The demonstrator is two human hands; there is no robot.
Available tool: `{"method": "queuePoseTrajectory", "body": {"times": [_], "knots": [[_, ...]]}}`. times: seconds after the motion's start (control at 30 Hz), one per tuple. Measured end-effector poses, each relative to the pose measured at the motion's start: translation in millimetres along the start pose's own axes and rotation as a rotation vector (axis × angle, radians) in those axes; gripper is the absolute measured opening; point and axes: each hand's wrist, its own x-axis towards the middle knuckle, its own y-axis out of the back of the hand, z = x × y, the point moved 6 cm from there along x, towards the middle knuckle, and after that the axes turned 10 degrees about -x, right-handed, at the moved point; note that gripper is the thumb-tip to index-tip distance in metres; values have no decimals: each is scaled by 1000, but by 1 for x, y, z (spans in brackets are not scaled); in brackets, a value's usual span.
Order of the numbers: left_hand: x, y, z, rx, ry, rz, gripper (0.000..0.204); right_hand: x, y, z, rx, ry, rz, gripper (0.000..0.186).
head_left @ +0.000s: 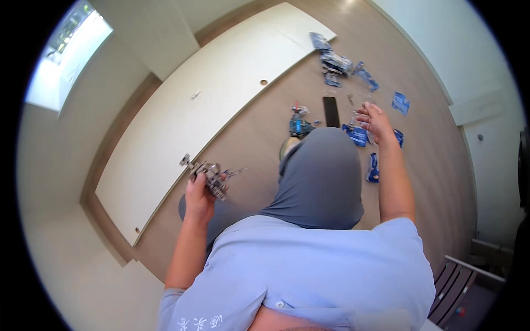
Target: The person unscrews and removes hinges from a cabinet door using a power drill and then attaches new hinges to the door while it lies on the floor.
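In my left hand (200,199), closed around it, is a grey metal model (211,177) built of small parts, with thin pieces sticking out to its right. It hovers over the near edge of a white board, and its finer details are blurred. My right hand (374,122) is stretched forward above the floor with its fingers loosely apart and nothing visible in them. Close under it lie a blue packet (356,135) and some tiny loose parts (350,100). A black phone (331,112) lies just left of that hand.
A small blue-green mechanical model (298,126) stands beyond my raised knee (326,171). A heap of silver-blue packets (334,62) lies farther off, and a single packet (401,103) lies to the right. The long white board (221,71) stretches across the left side. A slatted seat (452,287) is at lower right.
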Motion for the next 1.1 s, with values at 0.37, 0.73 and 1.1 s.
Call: {"method": "queuePoseTrajectory", "body": {"times": [0.37,0.73,1.1], "knots": [[-13,-98,44,31,-416,67,36,-252,-255,-236,-821,999,-660,59],[-32,-135,40,110,-554,-2,42,-259,-275,-243,-747,1052,-508,48],[-25,-120,32,106,-570,-49,43,-255,-284,-234,-842,1173,-538,55]]}}
